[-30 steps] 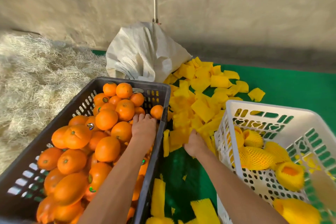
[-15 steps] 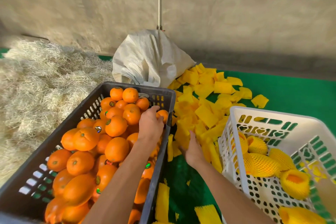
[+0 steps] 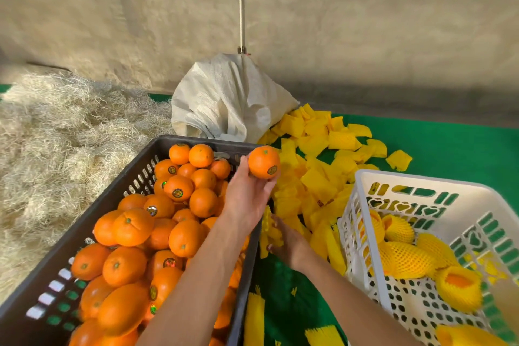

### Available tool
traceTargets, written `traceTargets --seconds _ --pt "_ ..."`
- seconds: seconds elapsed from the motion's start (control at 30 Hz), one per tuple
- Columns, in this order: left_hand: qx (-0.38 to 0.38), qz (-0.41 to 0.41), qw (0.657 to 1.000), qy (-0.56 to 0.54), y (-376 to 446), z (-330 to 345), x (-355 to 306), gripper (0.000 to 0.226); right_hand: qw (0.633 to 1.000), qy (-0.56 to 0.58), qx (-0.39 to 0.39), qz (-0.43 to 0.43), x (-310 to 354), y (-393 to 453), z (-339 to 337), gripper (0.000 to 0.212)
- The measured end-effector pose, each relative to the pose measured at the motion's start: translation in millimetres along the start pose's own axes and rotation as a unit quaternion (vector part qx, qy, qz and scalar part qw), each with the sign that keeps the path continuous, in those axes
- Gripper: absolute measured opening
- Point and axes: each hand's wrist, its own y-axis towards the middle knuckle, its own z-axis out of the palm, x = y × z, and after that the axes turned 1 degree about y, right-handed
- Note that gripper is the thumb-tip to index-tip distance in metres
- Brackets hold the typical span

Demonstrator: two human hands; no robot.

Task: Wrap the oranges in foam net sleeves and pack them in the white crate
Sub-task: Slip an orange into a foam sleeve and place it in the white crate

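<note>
My left hand holds one orange in its fingertips, lifted above the far right corner of the dark crate, which is full of loose oranges. Lower down, my right hand pinches a yellow foam net sleeve on the green mat between the two crates. The white crate stands at the right and holds several oranges wrapped in yellow sleeves. A heap of loose yellow sleeves lies behind my hands.
A white woven sack leans against the wall behind the dark crate. A mound of pale straw covers the ground at the left. Green mat spreads to the right, with a few sleeves near the front edge.
My left hand has picked an orange out of the dark crate and raised it toward the right. My right hand has taken hold of a yellow sleeve from the heap.
</note>
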Motion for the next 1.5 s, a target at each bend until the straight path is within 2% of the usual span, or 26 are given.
traceTargets --seconds 0.07,0.13,0.3,0.47,0.53,0.6,0.67,0.73,0.83,0.9,1.0,1.07,1.13,1.23,1.33,1.43,1.5 --pt "0.031 -0.085 0.99 -0.11 1 4 4 0.063 1.0 -0.001 0.03 0.002 1 -3 6 0.097" --pt "0.063 -0.129 0.98 -0.139 0 6 9 0.065 0.999 0.019 0.033 0.013 4 -5 11 0.099" --pt "0.125 -0.158 0.975 -0.097 -3 2 17 0.058 0.999 0.002 0.024 0.022 12 -3 11 0.083" --pt "0.181 -0.183 0.964 -0.068 -6 6 16 0.081 0.994 -0.105 0.007 0.031 19 -7 12 0.075" --pt "0.189 -0.166 0.968 -0.017 -4 4 18 0.08 0.987 -0.15 -0.023 0.046 28 -12 5 0.062" --pt "0.16 -0.161 0.974 0.023 -1 2 19 0.074 0.984 -0.155 -0.075 0.047 39 -18 -11 0.042" --pt "0.124 -0.174 0.976 0.036 0 0 21 0.076 0.986 -0.088 -0.141 0.033 46 -27 -31 0.026" --pt "0.099 -0.176 0.978 0.056 2 -1 23 0.084 0.977 -0.029 -0.211 0.011 47 -35 -56 0.02" --pt "0.076 -0.152 0.982 0.086 5 2 27 0.083 0.954 0.082 -0.281 -0.069 43 -54 -90 0.013" --pt "0.073 -0.119 0.983 0.116 5 4 30 0.073 0.933 0.184 -0.292 -0.099 34 -66 -100 0.01" --pt "0.081 -0.074 0.977 0.184 4 5 36 0.066 0.886 0.333 -0.296 -0.128 17 -74 -105 0.019" --pt "0.094 -0.065 0.963 0.243 3 6 38 0.064 0.851 0.426 -0.269 -0.15 14 -74 -107 0.024" --pt "0.102 -0.084 0.953 0.273 1 7 39 0.061 0.83 0.478 -0.234 -0.166 14 -73 -107 0.03" --pt "0.107 -0.115 0.947 0.282 2 5 43 0.061 0.814 0.513 -0.211 -0.171 14 -73 -106 0.038" --pt "0.085 -0.135 0.944 0.289 6 5 45 0.056 0.813 0.51 -0.225 -0.169 11 -74 -105 0.04" --pt "0.046 -0.146 0.949 0.276 9 6 52 0.033 0.836 0.445 -0.275 -0.167 8 -77 -104 0.029" --pt "0.035 -0.126 0.938 0.321 10 3 58 0.032 0.865 0.375 -0.284 -0.175 6 -77 -102 0.021"
